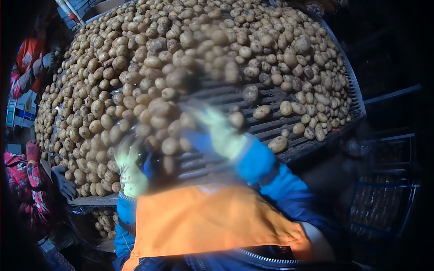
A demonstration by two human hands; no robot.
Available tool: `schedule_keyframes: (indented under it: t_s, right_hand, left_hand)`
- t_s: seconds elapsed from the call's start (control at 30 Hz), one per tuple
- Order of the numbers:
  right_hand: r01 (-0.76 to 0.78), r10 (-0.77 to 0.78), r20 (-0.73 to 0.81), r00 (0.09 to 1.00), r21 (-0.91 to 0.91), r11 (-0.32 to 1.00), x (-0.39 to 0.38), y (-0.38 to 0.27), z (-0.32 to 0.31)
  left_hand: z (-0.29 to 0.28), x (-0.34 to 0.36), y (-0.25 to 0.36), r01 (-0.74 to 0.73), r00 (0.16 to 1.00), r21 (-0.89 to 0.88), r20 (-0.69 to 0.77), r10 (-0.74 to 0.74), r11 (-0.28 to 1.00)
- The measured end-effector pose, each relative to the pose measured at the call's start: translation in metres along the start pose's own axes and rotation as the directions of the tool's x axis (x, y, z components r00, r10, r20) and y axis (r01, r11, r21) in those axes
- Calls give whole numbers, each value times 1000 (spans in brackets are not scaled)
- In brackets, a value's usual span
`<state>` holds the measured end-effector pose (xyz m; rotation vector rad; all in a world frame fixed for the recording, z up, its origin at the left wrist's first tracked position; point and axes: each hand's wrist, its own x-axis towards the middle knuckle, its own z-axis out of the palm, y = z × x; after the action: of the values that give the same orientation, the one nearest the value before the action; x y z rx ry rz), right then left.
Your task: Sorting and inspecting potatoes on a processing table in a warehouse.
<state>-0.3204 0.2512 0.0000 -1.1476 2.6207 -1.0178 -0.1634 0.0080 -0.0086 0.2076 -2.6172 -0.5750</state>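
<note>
Person's L hand (pixel 130 165), in pale glove w/ blue palm side, is at the near edge of the heap; R hand (pixel 221 131), same glove, is motion-blurred over the slats. Can't tell if either is open, closed or gripping; blurred potatoes (pixel 97 108) lie between them. Spuds look firm, light singly, prob. a bit slippery w/ loose dirt, and apt to roll or bruise; best cupped round the fat middle, or several scooped from below. They cover most of the slatted tabletop (pixel 260 128), strays at R. Nearer: orange apron (pixel 203 221). Far L: co-worker's grey-gloved hand (pixel 65 183) by the edge.
</note>
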Motion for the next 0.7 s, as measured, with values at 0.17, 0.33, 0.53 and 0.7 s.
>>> schedule_keyframes:
  t_s: [0.17,0.33,0.53,0.7]
  right_hand:
    - [-340,209,-419,884,-268,901,-87,27,-95]
    - [-765,824,-126,553,-468,441,-132,37,-128]
    - [-460,494,-117,862,229,858,-103,27,-73]
    - [-729,679,-284,677,-381,568,-88,50,-119]
  left_hand:
    - [2,-13,-13,63,998,-36,-16,-63,997]
    - [7,-13,-16,23,998,-71,-57,-28,997]
    - [0,-13,-15,7,1000,-162,-4,-7,987]
    - [-16,-23,-18,55,997,-92,-43,-59,994]
